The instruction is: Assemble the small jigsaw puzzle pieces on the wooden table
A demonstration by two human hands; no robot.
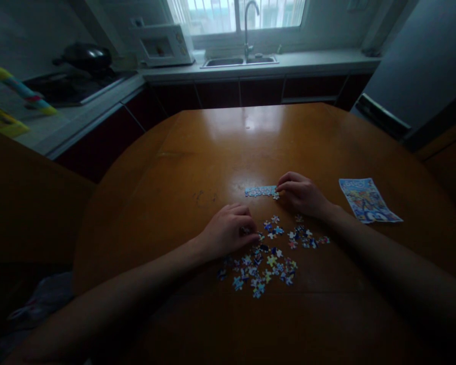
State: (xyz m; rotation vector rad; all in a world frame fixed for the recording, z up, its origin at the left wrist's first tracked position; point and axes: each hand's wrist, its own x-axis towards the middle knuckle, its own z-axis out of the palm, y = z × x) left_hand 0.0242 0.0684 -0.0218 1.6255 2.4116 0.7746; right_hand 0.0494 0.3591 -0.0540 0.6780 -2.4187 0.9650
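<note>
An assembled strip of jigsaw pieces (259, 191) lies flat near the middle of the wooden table. At its right end, my right hand (302, 195) has thumb and forefinger closed on a jigsaw piece (276, 195), partly covered by the fingertips. My left hand (230, 229) rests on the table nearer to me, loosely curled, with a gap between thumb and fingers. A few pieces show in and beside that gap. Loose jigsaw pieces (257, 271) spread in a pile below and right of the left hand. A smaller cluster of pieces (306, 236) lies below the right hand.
A creased picture sheet (369, 200) lies on the table (167, 187) to the right. Behind the table runs a counter with a sink (243, 61), a microwave (163, 45) and, at left, a stove with a black wok (85, 57). A grey fridge (421, 66) stands at right.
</note>
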